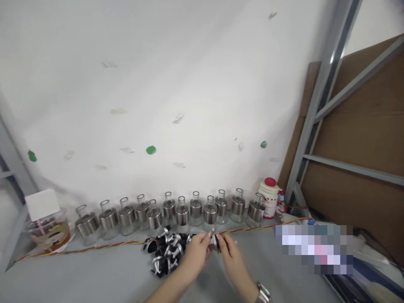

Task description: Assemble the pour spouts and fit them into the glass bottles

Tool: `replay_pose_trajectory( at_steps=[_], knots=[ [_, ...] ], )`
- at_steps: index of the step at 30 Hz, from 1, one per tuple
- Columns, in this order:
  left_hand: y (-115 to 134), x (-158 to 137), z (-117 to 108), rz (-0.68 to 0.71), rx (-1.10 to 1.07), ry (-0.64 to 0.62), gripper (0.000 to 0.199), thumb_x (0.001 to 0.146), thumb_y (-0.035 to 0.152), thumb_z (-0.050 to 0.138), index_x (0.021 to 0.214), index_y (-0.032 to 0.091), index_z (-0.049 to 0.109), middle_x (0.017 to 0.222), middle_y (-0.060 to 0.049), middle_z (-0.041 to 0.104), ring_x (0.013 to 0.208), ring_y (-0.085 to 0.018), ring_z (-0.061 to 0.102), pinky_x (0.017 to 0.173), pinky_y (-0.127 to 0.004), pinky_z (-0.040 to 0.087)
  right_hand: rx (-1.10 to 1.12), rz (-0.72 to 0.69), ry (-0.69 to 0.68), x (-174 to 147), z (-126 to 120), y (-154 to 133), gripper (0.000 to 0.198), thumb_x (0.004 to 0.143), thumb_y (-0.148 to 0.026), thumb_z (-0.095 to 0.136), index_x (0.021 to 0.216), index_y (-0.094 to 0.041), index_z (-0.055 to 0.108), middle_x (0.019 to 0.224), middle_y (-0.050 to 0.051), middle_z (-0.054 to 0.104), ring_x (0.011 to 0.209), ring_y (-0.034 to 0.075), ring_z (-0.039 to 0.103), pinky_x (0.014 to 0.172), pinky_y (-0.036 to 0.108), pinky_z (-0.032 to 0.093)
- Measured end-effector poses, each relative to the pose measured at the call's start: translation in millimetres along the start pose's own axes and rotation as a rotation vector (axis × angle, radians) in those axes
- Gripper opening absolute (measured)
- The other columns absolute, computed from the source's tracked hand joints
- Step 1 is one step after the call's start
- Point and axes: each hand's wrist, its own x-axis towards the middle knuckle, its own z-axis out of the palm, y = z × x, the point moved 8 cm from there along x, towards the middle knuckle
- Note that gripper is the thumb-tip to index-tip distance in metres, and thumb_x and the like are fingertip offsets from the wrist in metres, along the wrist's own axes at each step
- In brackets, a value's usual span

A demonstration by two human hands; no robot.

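My left hand (196,251) and my right hand (231,252) meet near the middle of the table, fingers closed round a small black-and-silver bottle cap (215,242). Fingertips cover most of this cap. Just left of my left hand lies a heaped pile of similar black-and-silver caps (168,252), some with spout-like parts. Behind the hands stands an uneven row of open-necked glass bottles (210,213) with brushed metal sleeves, upright along the wall.
A red-and-yellow twisted cord (126,243) runs across the grey table (94,280) before the bottles. At the left stands a plastic tub (52,235); a white jar with a red lid (269,200) is right of the bottles. Metal framing (312,118) and pixelated items occupy the right.
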Motion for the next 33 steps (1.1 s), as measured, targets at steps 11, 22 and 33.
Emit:
replay_pose_trajectory(
  at_steps=[11, 22, 33],
  knots=[
    [10, -8, -2, 0.003, 0.023, 0.038, 0.055, 0.073, 0.071, 0.017, 0.061, 0.022, 0.039, 0.043, 0.009, 0.03, 0.032, -0.009, 0.029, 0.034, -0.023, 0.029, -0.107, -0.08, 0.019, 2, -9, -12, 0.029, 0.086, -0.04, 0.035, 0.073, -0.02, 0.051, 0.07, 0.002, 0.057, 0.067, 0.017, 0.053, 0.065, 0.027, 0.042],
    [44, -39, -8, 0.421, 0.686, 0.23, 0.033, 0.089, 0.025, 0.026, 0.084, 0.019, 0.058, 0.077, -0.009, 0.065, 0.073, -0.023, 0.059, 0.064, -0.03, 0.038, 0.012, 0.157, 0.123, 11, -19, 19, 0.051, 0.077, -0.065, 0.029, 0.063, -0.021, 0.05, 0.044, -0.003, 0.045, 0.041, 0.014, 0.045, 0.043, 0.026, 0.038],
    [23, -39, -15, 0.426, 0.917, 0.213, 0.023, 0.089, 0.025, 0.038, 0.081, 0.02, 0.059, 0.081, -0.002, 0.065, 0.079, -0.019, 0.06, 0.068, -0.028, 0.045, -0.655, 0.062, 0.263, 35, -84, 1, 0.025, 0.08, -0.04, 0.042, 0.066, -0.02, 0.05, 0.07, 0.008, 0.06, 0.069, 0.023, 0.057, 0.062, 0.032, 0.038]
  ],
)
